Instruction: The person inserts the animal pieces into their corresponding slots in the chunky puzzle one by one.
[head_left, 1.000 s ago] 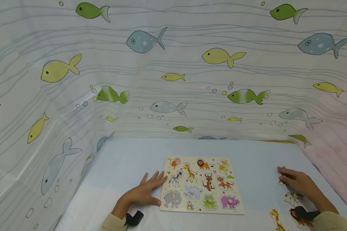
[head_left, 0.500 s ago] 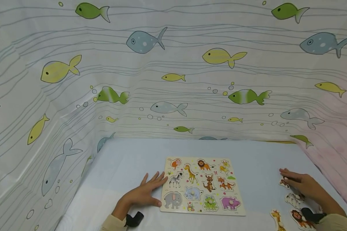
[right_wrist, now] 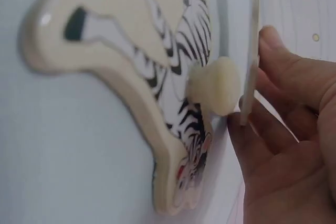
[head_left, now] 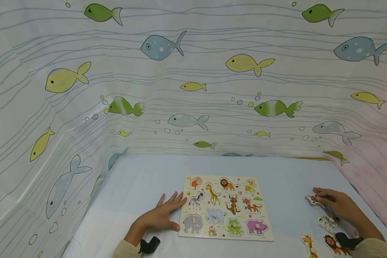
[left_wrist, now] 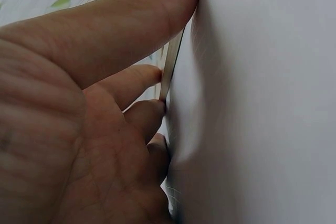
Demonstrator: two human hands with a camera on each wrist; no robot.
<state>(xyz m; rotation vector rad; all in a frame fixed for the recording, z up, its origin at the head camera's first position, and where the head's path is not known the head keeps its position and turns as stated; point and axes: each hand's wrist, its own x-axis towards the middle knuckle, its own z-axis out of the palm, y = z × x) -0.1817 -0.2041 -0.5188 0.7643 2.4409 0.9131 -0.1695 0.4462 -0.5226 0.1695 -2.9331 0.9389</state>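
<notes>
My left hand [head_left: 161,215] rests at the left edge of a wooden animal puzzle board [head_left: 213,228], fingers spread and touching it. Its thumb lies by the board's lower left corner; in the left wrist view, the fingertips meet the board's thin edge [left_wrist: 170,66]. On the right, my right hand [head_left: 340,208] pinches a small brown animal puzzle piece [head_left: 312,199], tilted up; which animal it is cannot be made out. In the right wrist view that piece [right_wrist: 252,61] appears edge-on between thumb and fingers. Close below it lies a zebra piece [right_wrist: 189,45] with a round knob.
A giraffe piece [head_left: 309,245] and a lion piece [head_left: 333,245] lie near the front right, the lion partly under the black wrist camera [head_left: 346,240]. Rhino [head_left: 214,216], frog [head_left: 234,227] and hippo [head_left: 257,227] with knobs sit in the board. Fish-patterned cloth [head_left: 193,104] walls surround the table.
My right hand has turned the brown piece, which now sticks out further left of the fingers and is tilted. My left hand and the board have stayed in place.
</notes>
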